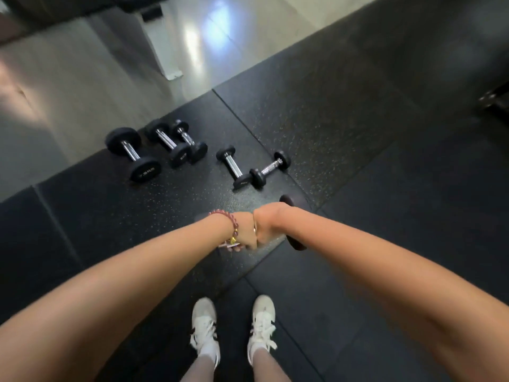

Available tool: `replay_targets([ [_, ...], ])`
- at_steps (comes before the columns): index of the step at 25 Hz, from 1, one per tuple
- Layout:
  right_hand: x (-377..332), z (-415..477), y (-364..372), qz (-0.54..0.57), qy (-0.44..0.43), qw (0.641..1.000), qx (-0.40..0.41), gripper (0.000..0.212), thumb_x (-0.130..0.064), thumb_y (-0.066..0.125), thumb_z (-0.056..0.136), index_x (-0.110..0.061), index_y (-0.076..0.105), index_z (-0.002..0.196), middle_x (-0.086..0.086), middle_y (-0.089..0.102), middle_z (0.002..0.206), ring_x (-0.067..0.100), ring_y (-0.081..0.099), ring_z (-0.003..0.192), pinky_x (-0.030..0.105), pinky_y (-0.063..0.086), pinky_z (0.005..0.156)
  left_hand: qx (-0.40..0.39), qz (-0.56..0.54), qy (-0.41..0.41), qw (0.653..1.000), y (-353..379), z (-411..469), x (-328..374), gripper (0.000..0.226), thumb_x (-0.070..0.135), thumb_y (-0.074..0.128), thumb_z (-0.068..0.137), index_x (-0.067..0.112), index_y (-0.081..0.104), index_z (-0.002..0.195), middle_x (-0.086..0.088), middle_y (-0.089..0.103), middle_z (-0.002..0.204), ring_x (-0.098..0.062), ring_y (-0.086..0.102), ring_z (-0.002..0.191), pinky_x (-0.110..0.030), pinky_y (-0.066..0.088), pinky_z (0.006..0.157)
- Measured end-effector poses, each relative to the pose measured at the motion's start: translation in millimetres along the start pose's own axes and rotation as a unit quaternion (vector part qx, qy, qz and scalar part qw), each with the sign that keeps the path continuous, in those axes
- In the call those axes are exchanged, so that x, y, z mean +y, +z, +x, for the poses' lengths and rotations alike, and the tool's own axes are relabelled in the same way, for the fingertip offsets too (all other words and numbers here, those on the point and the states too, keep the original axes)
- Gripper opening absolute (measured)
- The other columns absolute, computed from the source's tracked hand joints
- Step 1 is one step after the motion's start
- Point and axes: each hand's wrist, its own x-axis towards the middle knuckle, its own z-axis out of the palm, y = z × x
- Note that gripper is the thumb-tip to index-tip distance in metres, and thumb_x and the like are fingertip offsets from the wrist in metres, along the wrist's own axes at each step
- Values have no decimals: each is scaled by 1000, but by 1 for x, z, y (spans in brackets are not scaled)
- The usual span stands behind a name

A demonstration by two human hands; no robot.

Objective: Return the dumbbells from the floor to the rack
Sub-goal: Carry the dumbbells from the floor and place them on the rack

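Observation:
Both my hands are clasped together above the black rubber floor. My right hand (268, 224) is shut around the handle of a black dumbbell (296, 244); one head shows beyond the hand and one nearer me. My left hand (245, 237), with a red bead bracelet at the wrist, presses against the right in the same grip; its hold on the handle is hidden. Several dumbbells lie on the floor ahead: a large one (133, 154), two medium ones (168, 143) side by side, and two small ones (234, 166) touching in a V.
My white shoes (205, 326) stand on the mat below my hands. Grey smooth flooring (68, 86) begins past the mat's edge at the left. A dark blurred object (495, 100) sits at the far right edge. A white post foot (173, 74) stands at the back.

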Motion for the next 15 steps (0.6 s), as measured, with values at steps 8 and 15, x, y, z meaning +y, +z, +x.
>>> replay_targets([
  [8,-109,-208,-26,-28,6,979,-200,21,0,48,84,-7,46,64,7,45,44,15,42,37,15,39,39,-31,-100,-6,994,19,-268,57,17,11,60,77,11,55,61,-5,56,54,-8,49,33,-18,43,43],
  [15,-182,-255,38,-302,-178,920,-174,9,-10,56,79,-7,63,74,-2,56,49,10,50,41,23,40,49,99,-274,-139,947,142,-351,57,25,12,59,84,10,52,60,-6,53,59,-12,46,47,-20,41,48],
])
